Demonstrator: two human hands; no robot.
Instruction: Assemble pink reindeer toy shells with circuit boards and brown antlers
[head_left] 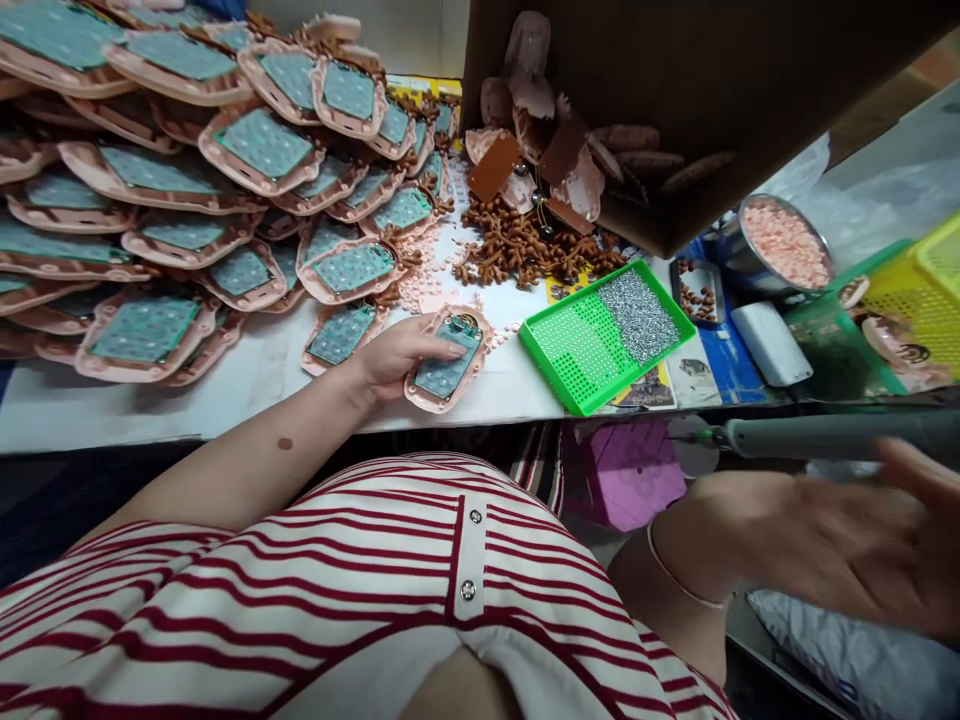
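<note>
My left hand [397,357] grips a pink plastic casing half [429,402] at the table's front edge. Inside that casing lies a green circuit board with a greyish surface, and my thumb rests across it. On the right, my right hand [832,545] is blurred, with the thumb spread away from the fingers. Just above it an electric screwdriver [810,437] lies level, its bit pointing left; the thumb overlaps its lower edge. A green perforated tray [574,395] with small metal screws [641,315] stands between my hands.
Stacked pink casings with boards [146,325] fill the left side. Brown branching plastic pieces [517,245] lie before a cardboard box [690,90] of pink parts. A metal bowl of pink bits [787,245], a white block [772,343] and a yellow basket [934,270] stand right.
</note>
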